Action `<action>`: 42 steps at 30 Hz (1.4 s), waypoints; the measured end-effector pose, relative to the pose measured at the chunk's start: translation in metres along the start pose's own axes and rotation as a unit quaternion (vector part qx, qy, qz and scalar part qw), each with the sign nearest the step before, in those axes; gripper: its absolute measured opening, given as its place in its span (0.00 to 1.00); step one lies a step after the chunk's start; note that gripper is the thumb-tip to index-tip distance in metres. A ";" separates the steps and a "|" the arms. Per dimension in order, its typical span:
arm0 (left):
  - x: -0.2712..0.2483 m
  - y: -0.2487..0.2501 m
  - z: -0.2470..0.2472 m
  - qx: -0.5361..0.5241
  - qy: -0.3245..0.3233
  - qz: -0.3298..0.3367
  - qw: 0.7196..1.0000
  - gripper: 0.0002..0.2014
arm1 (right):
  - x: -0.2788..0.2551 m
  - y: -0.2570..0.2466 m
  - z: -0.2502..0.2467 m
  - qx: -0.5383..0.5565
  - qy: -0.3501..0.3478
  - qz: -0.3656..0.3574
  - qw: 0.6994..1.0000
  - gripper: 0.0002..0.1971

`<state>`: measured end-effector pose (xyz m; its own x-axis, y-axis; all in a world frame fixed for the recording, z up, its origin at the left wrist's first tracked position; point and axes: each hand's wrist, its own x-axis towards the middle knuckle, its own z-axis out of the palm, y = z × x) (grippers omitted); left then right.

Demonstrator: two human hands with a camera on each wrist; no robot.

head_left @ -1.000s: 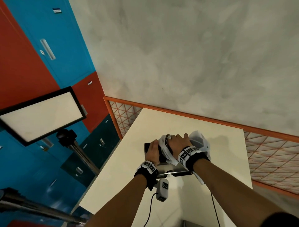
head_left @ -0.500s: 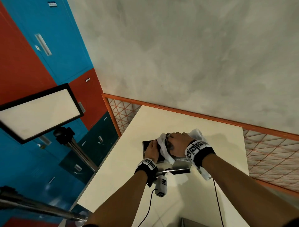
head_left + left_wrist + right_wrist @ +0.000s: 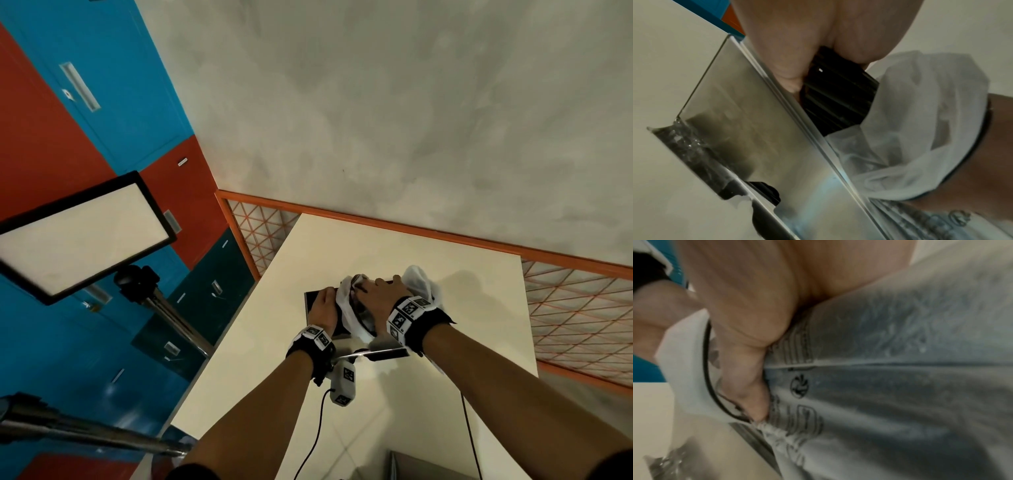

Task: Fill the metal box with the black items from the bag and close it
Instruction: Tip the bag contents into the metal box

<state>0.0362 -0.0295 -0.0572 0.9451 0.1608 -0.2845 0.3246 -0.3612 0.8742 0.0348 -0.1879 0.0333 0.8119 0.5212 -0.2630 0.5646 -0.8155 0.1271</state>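
Observation:
The shiny metal box (image 3: 311, 300) stands open on the cream table (image 3: 376, 246), its lid (image 3: 380, 353) folded down toward me. My left hand (image 3: 323, 306) grips the box's left rim; in the left wrist view its fingers (image 3: 789, 65) curl over the mirrored wall (image 3: 756, 129) onto ribbed black items (image 3: 838, 100) inside. My right hand (image 3: 376, 296) holds the white plastic bag (image 3: 419, 286) over the box. In the right wrist view its fingers (image 3: 748, 369) clutch the printed bag (image 3: 900, 369), with dark shapes showing through the film. The box's inside is mostly hidden.
A lit panel (image 3: 78, 236) on a tripod stands left of the table, in front of blue and red lockers (image 3: 102, 102). An orange-framed mesh rail (image 3: 565, 308) runs behind and to the right. Cables hang from both wrists toward me.
My right hand has carried the bag a little further over the box and turned its wrist outward. The left hand stays on the box's left rim.

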 end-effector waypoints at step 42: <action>0.019 -0.018 0.004 -0.018 -0.050 -0.091 0.994 0.18 | -0.028 0.060 -0.012 0.288 0.285 0.188 0.895 0.28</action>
<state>0.0484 -0.0240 -0.0800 0.8700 0.1270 -0.4765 0.4916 -0.3004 0.8174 0.0477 -0.2483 0.0597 0.9648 0.0919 0.2465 0.1986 -0.8691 -0.4531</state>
